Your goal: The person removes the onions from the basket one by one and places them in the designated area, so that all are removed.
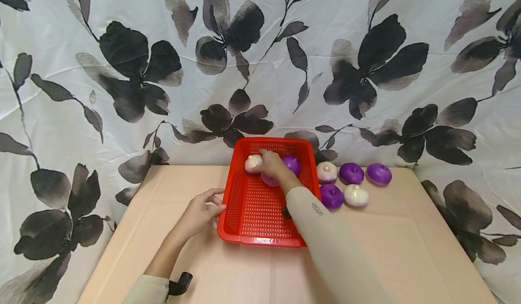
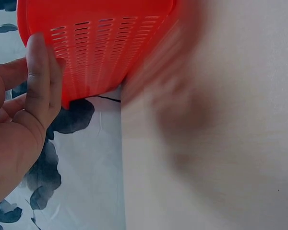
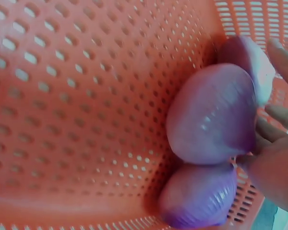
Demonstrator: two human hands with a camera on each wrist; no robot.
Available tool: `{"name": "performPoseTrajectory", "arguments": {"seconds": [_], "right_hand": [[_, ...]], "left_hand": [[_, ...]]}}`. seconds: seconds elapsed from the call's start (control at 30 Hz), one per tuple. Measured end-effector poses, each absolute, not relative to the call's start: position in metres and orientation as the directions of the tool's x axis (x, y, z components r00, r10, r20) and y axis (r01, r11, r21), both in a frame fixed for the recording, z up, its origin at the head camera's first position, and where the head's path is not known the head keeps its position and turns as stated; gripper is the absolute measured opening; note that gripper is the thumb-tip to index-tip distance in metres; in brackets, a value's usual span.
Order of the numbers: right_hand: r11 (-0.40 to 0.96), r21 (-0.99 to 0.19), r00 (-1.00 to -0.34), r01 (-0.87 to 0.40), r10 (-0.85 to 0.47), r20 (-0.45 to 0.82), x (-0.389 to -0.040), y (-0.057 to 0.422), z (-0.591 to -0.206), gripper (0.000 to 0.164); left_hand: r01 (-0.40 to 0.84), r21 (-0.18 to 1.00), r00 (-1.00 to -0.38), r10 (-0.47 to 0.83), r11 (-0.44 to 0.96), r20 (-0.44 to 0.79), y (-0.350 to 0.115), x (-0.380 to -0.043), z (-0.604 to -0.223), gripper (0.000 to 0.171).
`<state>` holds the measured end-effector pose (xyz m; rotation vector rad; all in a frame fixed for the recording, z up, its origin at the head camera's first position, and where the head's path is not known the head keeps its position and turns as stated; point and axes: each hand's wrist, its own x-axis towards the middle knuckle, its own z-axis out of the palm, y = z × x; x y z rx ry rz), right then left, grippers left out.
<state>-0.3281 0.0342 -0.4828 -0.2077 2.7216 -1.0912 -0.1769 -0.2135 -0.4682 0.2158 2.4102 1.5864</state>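
Note:
A red perforated plastic basket stands on the table. My right hand reaches into its far part, with thumb and fingers around a pale onion at the far left. Two purple onions lie beside that hand: one close under the fingers, another touching it. At the basket's left side, my left hand rests its fairly straight fingers against the outer wall near the rim. The right forearm hides part of the basket's right side.
Right of the basket, several onions sit in a group, among them a purple onion and a pale onion. The light-brown table ends at the back against a white floral cloth.

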Motion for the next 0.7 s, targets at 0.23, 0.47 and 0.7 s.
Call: {"name": "performPoseTrajectory", "arguments": {"seconds": [0.23,0.47,0.7], "right_hand": [[0.759,-0.651,-0.982,-0.002,-0.126,-0.143,-0.325,0.022,-0.488,0.085],[0.808,-0.589,-0.987,-0.002,-0.096,-0.128,-0.325,0.019,-0.488,0.081],[0.811,-0.582,-0.987,-0.059,-0.134,-0.088,-0.324,0.019,-0.484,0.073]], "left_hand": [[-0.002,0.925,-0.957,0.268,0.379,-0.112,-0.215,-0.176,-0.468,0.052],[-0.009,0.924,-0.959,0.259,0.382,-0.117,-0.214,-0.177,-0.470,0.051],[-0.016,0.923,-0.961,0.250,0.385,-0.121,-0.214,-0.177,-0.469,0.051]]}}
